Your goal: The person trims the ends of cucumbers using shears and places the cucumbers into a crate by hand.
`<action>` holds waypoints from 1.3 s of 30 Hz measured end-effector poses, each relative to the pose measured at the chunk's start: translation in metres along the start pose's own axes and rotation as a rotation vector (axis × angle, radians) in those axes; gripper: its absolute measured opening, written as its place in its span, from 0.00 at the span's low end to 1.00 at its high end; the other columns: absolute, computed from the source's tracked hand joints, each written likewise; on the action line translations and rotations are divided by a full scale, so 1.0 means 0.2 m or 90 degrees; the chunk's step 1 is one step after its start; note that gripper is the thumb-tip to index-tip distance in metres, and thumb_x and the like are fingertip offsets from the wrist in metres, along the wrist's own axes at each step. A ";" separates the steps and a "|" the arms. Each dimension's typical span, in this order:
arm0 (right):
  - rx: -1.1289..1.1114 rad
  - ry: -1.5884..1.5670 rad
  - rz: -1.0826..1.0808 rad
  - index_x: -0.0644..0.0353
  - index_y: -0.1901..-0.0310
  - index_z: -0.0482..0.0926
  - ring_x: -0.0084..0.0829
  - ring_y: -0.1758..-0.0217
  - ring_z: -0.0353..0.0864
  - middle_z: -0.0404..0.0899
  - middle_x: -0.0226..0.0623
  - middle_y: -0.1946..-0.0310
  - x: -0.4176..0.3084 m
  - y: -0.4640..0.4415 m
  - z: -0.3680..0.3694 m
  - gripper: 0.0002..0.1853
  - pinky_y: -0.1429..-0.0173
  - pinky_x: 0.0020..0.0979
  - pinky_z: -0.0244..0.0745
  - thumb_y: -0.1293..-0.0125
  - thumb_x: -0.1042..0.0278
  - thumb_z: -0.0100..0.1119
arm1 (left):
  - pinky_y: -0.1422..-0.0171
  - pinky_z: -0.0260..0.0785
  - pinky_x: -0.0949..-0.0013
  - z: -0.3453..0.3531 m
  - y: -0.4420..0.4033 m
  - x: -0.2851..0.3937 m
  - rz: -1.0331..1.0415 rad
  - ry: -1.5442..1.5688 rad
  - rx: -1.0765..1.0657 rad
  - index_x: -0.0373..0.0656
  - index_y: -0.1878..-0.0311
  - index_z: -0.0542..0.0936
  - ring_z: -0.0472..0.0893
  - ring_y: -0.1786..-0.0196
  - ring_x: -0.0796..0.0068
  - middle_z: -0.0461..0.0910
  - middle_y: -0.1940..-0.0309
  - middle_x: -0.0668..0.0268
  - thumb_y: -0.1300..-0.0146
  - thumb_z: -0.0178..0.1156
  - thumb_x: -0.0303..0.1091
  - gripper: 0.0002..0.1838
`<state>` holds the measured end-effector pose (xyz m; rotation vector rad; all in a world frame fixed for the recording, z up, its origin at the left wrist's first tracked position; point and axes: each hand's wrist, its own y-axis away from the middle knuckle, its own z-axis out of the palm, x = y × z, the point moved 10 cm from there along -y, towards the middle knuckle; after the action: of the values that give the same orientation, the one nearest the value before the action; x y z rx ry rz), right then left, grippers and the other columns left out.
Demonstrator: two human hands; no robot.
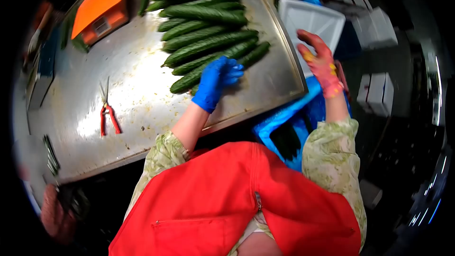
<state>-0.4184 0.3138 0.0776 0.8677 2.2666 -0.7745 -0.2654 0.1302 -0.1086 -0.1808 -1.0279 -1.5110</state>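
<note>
My left hand [215, 83], in a blue glove, is at the near end of a row of green cucumbers [204, 50] on the metal table. Its fingers bend over the nearest cucumber [254, 55], whose middle is hidden under the glove. My right hand [322, 61] wears a pink glove with yellow patches. Held in the air past the table's right edge, it has its fingers apart and nothing in them. A white foam box [332, 19] lies behind it.
Red-handled pruning shears [110, 118] lie on the metal table [76, 156]. An orange-topped box [102, 7] stands at the back left. Blue plastic lining [265, 128] with dark produce inside is below the table's right edge. White boxes [377, 92] stand at the right.
</note>
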 end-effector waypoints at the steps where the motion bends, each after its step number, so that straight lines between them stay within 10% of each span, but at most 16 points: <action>1: 0.036 -0.035 0.035 0.62 0.46 0.77 0.31 0.47 0.80 0.80 0.39 0.50 0.11 0.18 -0.11 0.17 0.44 0.29 0.74 0.37 0.71 0.62 | 0.52 0.75 0.68 0.03 0.03 0.01 0.053 -0.041 -0.012 0.38 0.50 0.77 0.83 0.57 0.66 0.83 0.56 0.56 0.29 0.50 0.47 0.21; 5: 0.092 -0.061 0.410 0.63 0.48 0.79 0.27 0.51 0.80 0.82 0.37 0.56 0.58 1.03 -0.37 0.14 0.46 0.26 0.74 0.35 0.69 0.59 | 0.52 0.73 0.71 0.29 0.18 0.29 0.312 -0.605 -0.033 0.34 0.54 0.80 0.81 0.59 0.71 0.82 0.60 0.60 0.30 0.50 0.36 0.15; 6: 0.089 -0.045 0.468 0.63 0.48 0.78 0.26 0.52 0.80 0.82 0.38 0.56 0.71 1.29 -0.38 0.15 0.46 0.26 0.73 0.34 0.68 0.59 | 0.44 0.72 0.69 0.24 0.15 0.37 0.355 -0.324 0.016 0.33 0.52 0.79 0.81 0.53 0.68 0.82 0.55 0.58 0.31 0.51 0.32 0.13; 8: 0.016 0.014 0.604 0.63 0.45 0.77 0.37 0.48 0.80 0.81 0.46 0.53 0.97 1.80 -0.34 0.22 0.43 0.32 0.72 0.38 0.59 0.61 | 0.33 0.64 0.63 0.39 0.08 0.70 0.636 -0.527 -0.061 0.36 0.40 0.73 0.74 0.39 0.66 0.75 0.41 0.56 0.33 0.57 0.29 0.19; 10: -0.095 0.079 0.705 0.62 0.44 0.76 0.47 0.45 0.78 0.79 0.52 0.50 1.10 2.19 -0.23 0.27 0.41 0.37 0.71 0.41 0.53 0.61 | 0.28 0.56 0.60 0.58 -0.06 0.84 0.863 -1.197 -0.044 0.40 0.34 0.68 0.66 0.32 0.59 0.67 0.33 0.58 0.36 0.61 0.31 0.27; 16: -0.298 0.095 0.745 0.58 0.32 0.62 0.51 0.33 0.65 0.65 0.57 0.36 1.14 2.51 0.16 0.42 0.31 0.41 0.62 0.46 0.47 0.63 | 0.32 0.61 0.60 0.36 -0.49 0.93 0.683 -1.322 -0.286 0.44 0.33 0.67 0.68 0.35 0.53 0.70 0.36 0.55 0.37 0.61 0.37 0.29; 19: -0.293 0.132 0.724 0.55 0.28 0.54 0.52 0.30 0.59 0.58 0.55 0.32 1.16 2.52 0.30 0.48 0.29 0.41 0.59 0.47 0.47 0.65 | 0.38 0.67 0.60 0.23 -0.62 1.06 0.585 -1.416 -0.062 0.42 0.36 0.70 0.74 0.42 0.49 0.73 0.42 0.50 0.35 0.58 0.38 0.25; 25: -0.194 0.198 0.658 0.51 0.27 0.52 0.54 0.29 0.57 0.54 0.50 0.30 1.15 2.54 0.34 0.49 0.29 0.47 0.55 0.48 0.46 0.67 | 0.49 0.72 0.57 0.06 -0.71 1.18 0.346 -1.463 -0.044 0.40 0.43 0.76 0.79 0.53 0.44 0.79 0.53 0.45 0.36 0.57 0.38 0.20; 31: -0.179 0.277 0.533 0.48 0.28 0.55 0.49 0.30 0.58 0.57 0.48 0.31 1.13 2.39 0.40 0.48 0.30 0.48 0.53 0.47 0.38 0.63 | 0.32 0.60 0.63 -0.21 -0.71 1.20 0.460 -1.178 -0.056 0.44 0.29 0.62 0.69 0.34 0.53 0.70 0.37 0.45 0.35 0.59 0.39 0.33; 39: -0.009 0.252 0.552 0.57 0.31 0.59 0.55 0.38 0.67 0.68 0.53 0.40 1.38 2.40 0.30 0.44 0.36 0.48 0.62 0.43 0.40 0.60 | 0.29 0.57 0.62 -0.04 -0.23 1.11 0.692 -1.085 0.060 0.34 0.37 0.71 0.69 0.35 0.60 0.71 0.37 0.51 0.40 0.66 0.34 0.29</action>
<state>-0.2219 0.6747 -0.2976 1.9295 1.8724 -0.1894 -0.3569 -0.0418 0.0079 -1.8185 -1.7459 0.0090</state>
